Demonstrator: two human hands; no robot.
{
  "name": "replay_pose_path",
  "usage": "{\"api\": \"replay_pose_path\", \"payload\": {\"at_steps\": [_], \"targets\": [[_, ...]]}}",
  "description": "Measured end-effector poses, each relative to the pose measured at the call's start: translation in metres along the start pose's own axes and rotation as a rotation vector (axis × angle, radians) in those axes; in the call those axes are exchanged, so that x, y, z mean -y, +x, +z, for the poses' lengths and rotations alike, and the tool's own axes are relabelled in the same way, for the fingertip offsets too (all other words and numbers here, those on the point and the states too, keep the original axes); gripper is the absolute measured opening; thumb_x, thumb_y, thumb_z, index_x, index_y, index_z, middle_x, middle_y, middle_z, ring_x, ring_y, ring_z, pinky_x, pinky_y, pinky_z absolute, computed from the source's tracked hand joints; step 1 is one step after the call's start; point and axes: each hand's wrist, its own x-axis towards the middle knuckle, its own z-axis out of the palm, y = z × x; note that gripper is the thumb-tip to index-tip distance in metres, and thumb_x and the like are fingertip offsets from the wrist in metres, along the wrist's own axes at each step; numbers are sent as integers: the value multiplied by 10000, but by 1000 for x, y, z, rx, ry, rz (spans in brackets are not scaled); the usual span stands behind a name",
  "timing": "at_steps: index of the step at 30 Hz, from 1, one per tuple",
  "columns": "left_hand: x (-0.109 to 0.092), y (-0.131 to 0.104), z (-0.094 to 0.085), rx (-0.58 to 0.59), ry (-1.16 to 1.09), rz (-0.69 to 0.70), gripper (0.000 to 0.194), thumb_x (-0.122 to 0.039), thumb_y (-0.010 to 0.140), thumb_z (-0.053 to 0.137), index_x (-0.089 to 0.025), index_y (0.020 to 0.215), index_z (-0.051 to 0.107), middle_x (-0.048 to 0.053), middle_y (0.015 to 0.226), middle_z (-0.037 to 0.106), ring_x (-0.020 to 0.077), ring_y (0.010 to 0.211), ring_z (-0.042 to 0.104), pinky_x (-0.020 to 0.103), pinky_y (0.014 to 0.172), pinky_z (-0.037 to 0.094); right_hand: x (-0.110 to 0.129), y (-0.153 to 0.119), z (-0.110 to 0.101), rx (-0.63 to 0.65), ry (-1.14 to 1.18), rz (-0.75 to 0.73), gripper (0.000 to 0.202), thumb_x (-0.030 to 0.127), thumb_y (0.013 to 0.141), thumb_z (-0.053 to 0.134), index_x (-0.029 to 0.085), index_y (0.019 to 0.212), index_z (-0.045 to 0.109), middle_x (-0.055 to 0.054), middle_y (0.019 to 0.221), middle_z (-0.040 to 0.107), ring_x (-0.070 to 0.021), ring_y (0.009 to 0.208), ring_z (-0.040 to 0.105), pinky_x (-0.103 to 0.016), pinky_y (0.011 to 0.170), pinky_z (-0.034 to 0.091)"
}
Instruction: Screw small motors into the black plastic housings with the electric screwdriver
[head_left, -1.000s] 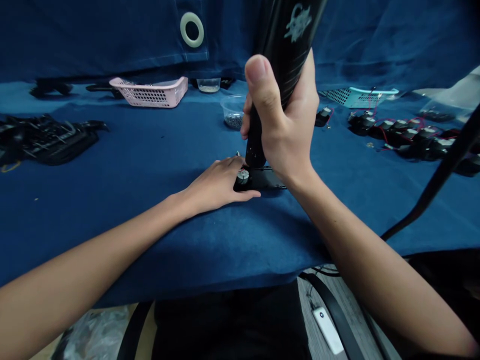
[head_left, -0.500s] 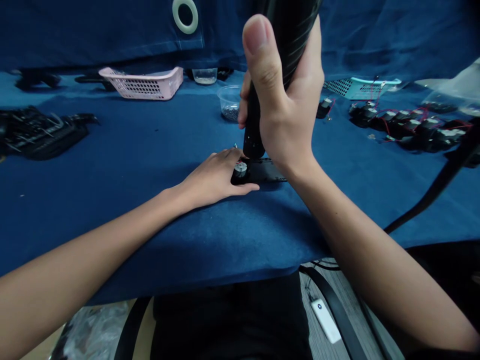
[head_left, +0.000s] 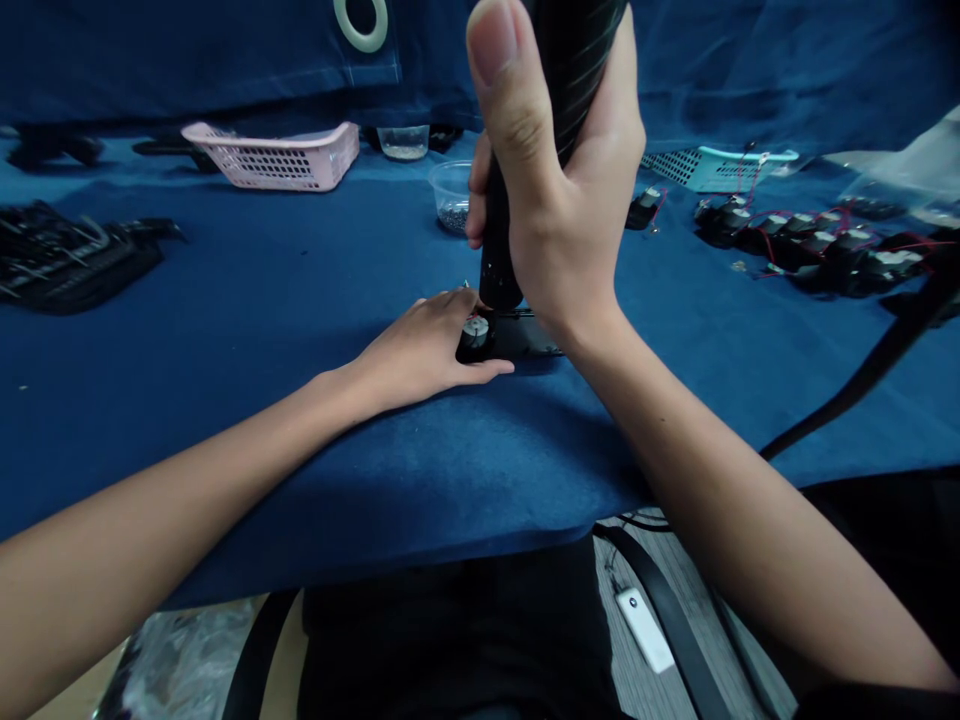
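Observation:
My right hand [head_left: 570, 190] is wrapped round a black electric screwdriver [head_left: 501, 255], with the thumb up along its side. The screwdriver stands nearly upright, its lower end over a long black plastic housing [head_left: 529, 338] lying on the blue cloth. Its tip is hidden behind my left hand and the housing. At the housing's left end sits a small silver-topped motor [head_left: 475, 330]. My left hand [head_left: 424, 350] grips that end, thumb on the near side and fingers on the far side. My right wrist covers part of the housing's right end.
Behind the screwdriver stands a clear tub [head_left: 452, 205] of small dark screws. A pink basket [head_left: 281, 160] and a turquoise basket [head_left: 720, 170] are at the back. Several motor assemblies with red wires [head_left: 817, 245] lie right; black plastic parts [head_left: 67, 255] lie left. A dark strap [head_left: 855, 390] crosses the right side.
The whole view has shifted slightly, so everything sits a little higher and further left. Both hands keep their grips, and the screwdriver stays over the housing.

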Motion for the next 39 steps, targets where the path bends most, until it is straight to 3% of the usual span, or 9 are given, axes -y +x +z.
{"api": "replay_pose_path", "payload": {"at_steps": [7, 11, 16, 22, 26, 30, 34, 39], "targets": [[0, 0, 0, 7, 5, -8, 581, -596, 826, 616, -187, 1219, 492, 95, 1258, 587, 307, 1127, 574, 433, 918, 463, -2, 2, 0, 15, 43, -1, 154, 343, 984, 501, 237, 1053, 413, 56, 765, 532, -68, 479, 466, -212, 467, 390], [-2, 0, -1, 17, 15, -13, 573, -589, 832, 613, -180, 1214, 488, 99, 1244, 589, 309, 1113, 578, 431, 910, 462, -3, 2, 3, -35, 151, -53, 228, 410, 950, 560, 227, 984, 429, 67, 701, 492, -68, 441, 429, -236, 433, 344], [-1, 0, 0, 0, 29, 1, 568, -576, 830, 623, -174, 1208, 489, 98, 1227, 595, 308, 1102, 580, 433, 914, 461, -5, 2, 0, 19, 108, -11, 179, 375, 968, 529, 238, 991, 417, 63, 710, 490, -72, 474, 463, -230, 476, 388], [0, 0, 0, 11, 25, -7, 594, -607, 831, 605, -181, 1225, 482, 102, 1265, 581, 317, 1136, 568, 438, 921, 461, -4, 3, 3, -6, 113, -25, 163, 352, 965, 533, 238, 998, 421, 54, 768, 517, -67, 461, 434, -240, 456, 366], [-1, 0, 0, 6, 24, -11, 575, -598, 831, 608, -174, 1201, 491, 105, 1239, 591, 311, 1114, 577, 431, 917, 465, 0, 1, 1, 2, 97, -37, 190, 390, 971, 515, 231, 992, 412, 62, 683, 455, -77, 473, 434, -226, 478, 363], [-1, 0, 0, 3, 30, -15, 563, -595, 825, 615, -178, 1183, 495, 104, 1218, 598, 311, 1087, 586, 431, 901, 469, 3, 0, -2, 33, 41, 12, 186, 402, 973, 497, 253, 987, 386, 51, 721, 478, -93, 505, 470, -227, 503, 396], [-1, 1, -1, 16, 26, -21, 583, -601, 830, 602, -172, 1207, 487, 114, 1241, 584, 321, 1107, 575, 448, 914, 464, 8, 0, -1, 10, 1, 58, 118, 339, 973, 500, 267, 989, 407, 54, 667, 464, -108, 511, 481, -231, 516, 403], [-4, 0, 0, 15, 52, -42, 636, -597, 820, 617, -117, 1216, 488, 162, 1177, 602, 342, 1077, 579, 492, 944, 452, 6, 1, -2, -8, 41, 94, 325, 536, 909, 529, 251, 1030, 429, 72, 668, 494, -74, 463, 495, -208, 485, 415]]}}
